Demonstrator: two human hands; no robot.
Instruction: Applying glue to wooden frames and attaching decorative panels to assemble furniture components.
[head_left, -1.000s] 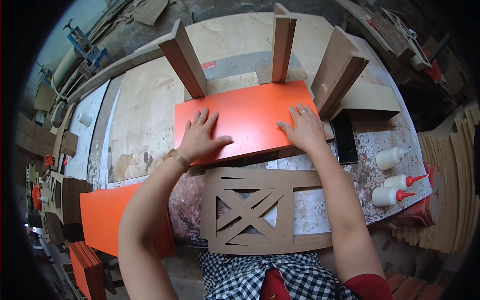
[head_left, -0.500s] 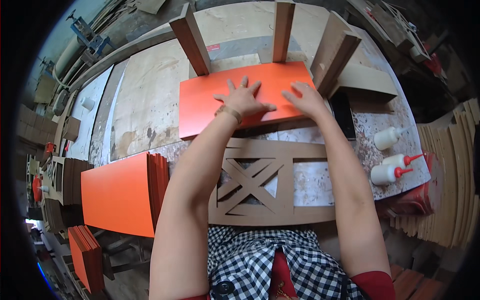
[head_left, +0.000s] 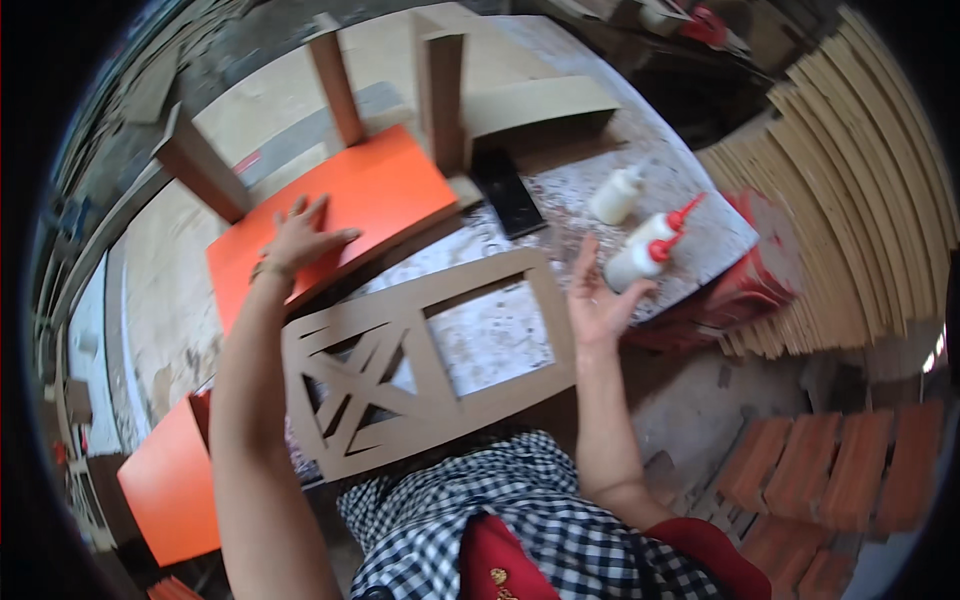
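Observation:
My left hand (head_left: 300, 241) rests on the orange panel (head_left: 390, 185), fingers spread on its glossy top. The panel lies on the worktable, and upright wooden blocks stand along its far edge. My right hand (head_left: 598, 305) is at the right, thumb and fingers apart, beside the nearest white squeeze bottle (head_left: 628, 268) with a red nozzle. Whether it touches the bottle I cannot tell. Another red-nozzled bottle (head_left: 655, 229) stands just behind, and a white bottle (head_left: 617, 196) with a pale tip is farther back. Between my arms lies a brown cut-out frame (head_left: 437, 375) with crossed bars.
A black rectangular piece (head_left: 508, 195) and a curved tan board (head_left: 545, 105) lie beyond the panel. Stacked wooden strips (head_left: 840, 200) stand at the right, above reddish-brown slabs (head_left: 835, 465). Another orange panel (head_left: 175, 490) is at lower left. A red container (head_left: 755, 260) sits by the table's corner.
My right hand has left the orange panel and moved right to the bottles. My left hand stays on the panel. The whole view has swung to the right.

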